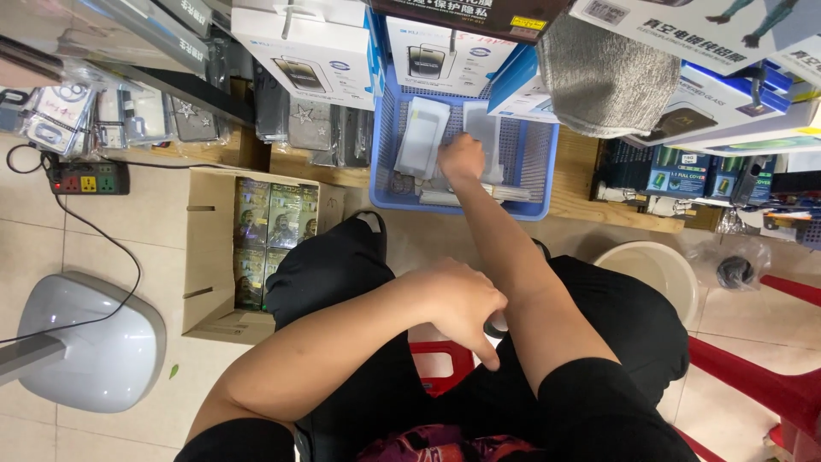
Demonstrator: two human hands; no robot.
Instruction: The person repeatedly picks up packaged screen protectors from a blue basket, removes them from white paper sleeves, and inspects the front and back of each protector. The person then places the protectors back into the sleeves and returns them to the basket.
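My right hand (460,158) reaches forward into a blue plastic basket (534,154) and rests on flat white packets (422,133) standing in it. Its fingers are tucked down among the packets, so its grip is hidden. My left hand (462,306) hangs over my lap with the fingers curled and one finger pointing down. A small dark and white object (496,325) shows just beside that hand, mostly hidden by my right forearm. I sit on a red stool (438,366) in black trousers.
An open cardboard box (205,257) of green packets stands on the tiled floor at left. Nearby are a power strip (88,178) and a grey fan base (94,342). White product boxes (308,51) are stacked above the basket, a beige bucket (654,265) and red chair (770,385) at right.
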